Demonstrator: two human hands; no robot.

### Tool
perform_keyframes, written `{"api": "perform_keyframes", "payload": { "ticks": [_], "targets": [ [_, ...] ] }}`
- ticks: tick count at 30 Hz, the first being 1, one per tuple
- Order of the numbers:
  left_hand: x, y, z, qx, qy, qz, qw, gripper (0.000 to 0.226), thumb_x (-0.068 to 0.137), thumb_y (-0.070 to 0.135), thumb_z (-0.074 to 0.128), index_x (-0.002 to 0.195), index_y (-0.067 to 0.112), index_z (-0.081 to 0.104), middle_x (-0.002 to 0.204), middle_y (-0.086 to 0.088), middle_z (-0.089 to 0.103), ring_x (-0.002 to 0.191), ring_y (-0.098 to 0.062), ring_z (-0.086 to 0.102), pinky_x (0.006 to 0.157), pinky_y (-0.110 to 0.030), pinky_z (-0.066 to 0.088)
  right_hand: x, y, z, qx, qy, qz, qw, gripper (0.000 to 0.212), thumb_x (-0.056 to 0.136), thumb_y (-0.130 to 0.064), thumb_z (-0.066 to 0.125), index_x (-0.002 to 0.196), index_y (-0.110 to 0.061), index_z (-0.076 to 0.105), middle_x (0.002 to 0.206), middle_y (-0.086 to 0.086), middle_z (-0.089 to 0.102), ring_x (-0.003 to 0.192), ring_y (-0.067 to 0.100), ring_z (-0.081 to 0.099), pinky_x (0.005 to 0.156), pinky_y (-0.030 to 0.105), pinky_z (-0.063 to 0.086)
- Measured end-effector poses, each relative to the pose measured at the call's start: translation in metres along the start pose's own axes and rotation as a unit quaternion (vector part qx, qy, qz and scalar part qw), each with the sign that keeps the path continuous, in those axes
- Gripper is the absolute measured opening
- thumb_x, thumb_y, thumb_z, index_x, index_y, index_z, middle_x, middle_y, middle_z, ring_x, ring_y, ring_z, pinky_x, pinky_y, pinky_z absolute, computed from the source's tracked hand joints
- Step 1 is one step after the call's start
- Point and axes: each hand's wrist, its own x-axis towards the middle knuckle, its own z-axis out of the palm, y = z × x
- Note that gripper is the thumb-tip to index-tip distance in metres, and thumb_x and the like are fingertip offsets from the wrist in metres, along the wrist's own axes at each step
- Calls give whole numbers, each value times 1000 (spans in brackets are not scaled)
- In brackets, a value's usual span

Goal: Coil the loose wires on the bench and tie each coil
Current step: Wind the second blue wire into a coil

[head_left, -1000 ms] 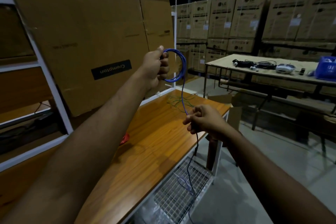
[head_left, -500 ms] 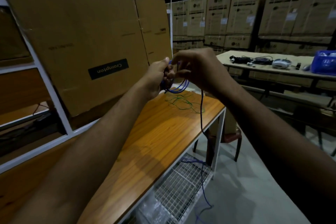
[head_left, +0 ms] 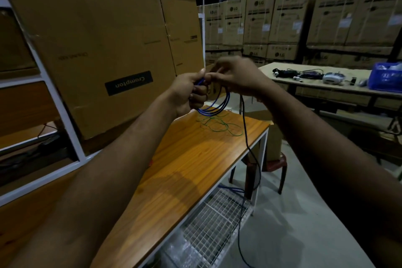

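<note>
While stacked cardboard boxes [head_left: 289, 17] fill the far wall and a big carton [head_left: 104, 54] with a dark label leans against the white rack [head_left: 54, 98] on the left, the action is all up front over the wooden bench [head_left: 191, 159]. Off to the right stands a second table [head_left: 322, 85], cluttered with dark cables, a pale device and a blue crate [head_left: 385, 76]. Below the bench's near edge sits a wire-mesh shelf [head_left: 213, 220], and a red stool [head_left: 276, 165] is tucked just past the bench's corner. Both hands are raised together above the far end of the bench: the left hand [head_left: 189, 91] is clenched around the gathered loops of the blue wire [head_left: 217, 104], the coil hanging down from the fist just above the wood. The right hand [head_left: 237, 76] is right against it, fingers curled and pinching at the same wire near the top of the coil. From there the loose tail drops straight down past the bench edge, across the mesh shelf and on toward the floor. Lying on the benchtop just beneath the coil is a loose green wire [head_left: 219, 124], thin and tangled, untouched by either hand.
</note>
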Motion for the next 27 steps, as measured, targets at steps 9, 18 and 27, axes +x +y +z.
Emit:
{"api": "perform_keyframes", "payload": {
  "ticks": [9,18,27],
  "targets": [
    [0,-7,1,12,-27,-13,999,43,106,45,30,79,17,47,52,9,28,42,-7,21,45,-24,11,-18,14,20,301,-49,97,947,46,103,-43,43,81,-8,62,60,3,56,54,16,55,48,20,41],
    [6,-4,-7,-45,41,17,998,41,108,38,30,72,21,40,53,9,24,42,-8,17,41,-23,12,-55,43,59,467,-100,199,856,61,92,-65,41,118,-15,62,120,9,65,69,12,54,63,26,47],
    [18,11,-25,-99,82,47,991,42,108,38,29,71,21,38,48,10,24,37,-7,19,34,-20,18,-114,73,129,571,-105,223,783,37,100,-39,46,92,-6,59,71,5,50,61,18,50,66,37,52]
  ]
}}
